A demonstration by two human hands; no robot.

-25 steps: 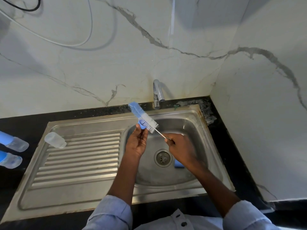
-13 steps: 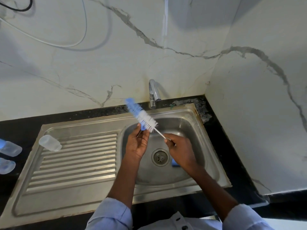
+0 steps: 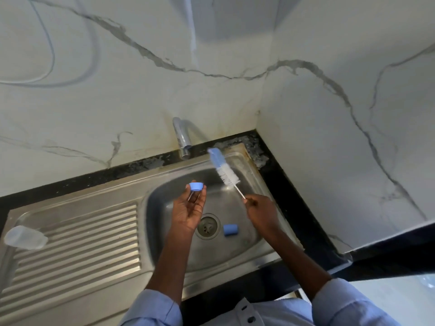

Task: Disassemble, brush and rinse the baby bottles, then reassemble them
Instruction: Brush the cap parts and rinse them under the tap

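Since half a second ago the brush has pulled away from the left hand: bristles were right at its fingertips, now they sit well to the right, up near the sink's back right corner. View has also shifted left to right, so the two bottles at the left edge are out of frame.

Left hand [image 3: 188,209] is palm up over the basin, fingers lightly curled, pinching a small blue plastic bottle ring [image 3: 196,186] at the fingertips. Ring sits above the fingertips, thumb on its left side, fingers on its right. A thin wire-like piece shows in the palm below it; cannot tell what it is.

Right hand [image 3: 260,211] is curled round the thin white stem of the bottle brush [image 3: 224,171], white bristles with a blue tip. Grip is at the stem's lower end; brush head angles up and left, tip near the chrome tap [image 3: 182,137], not touching it.

Second blue plastic cylinder piece [image 3: 230,229] lies on the basin floor just right of the drain [image 3: 207,226], between both wrists, touched by neither hand.

Clear plastic bottle body [image 3: 24,237] lies on its side at the left end of the ribbed draining board of the stainless steel sink [image 3: 77,250], well apart from the hands.
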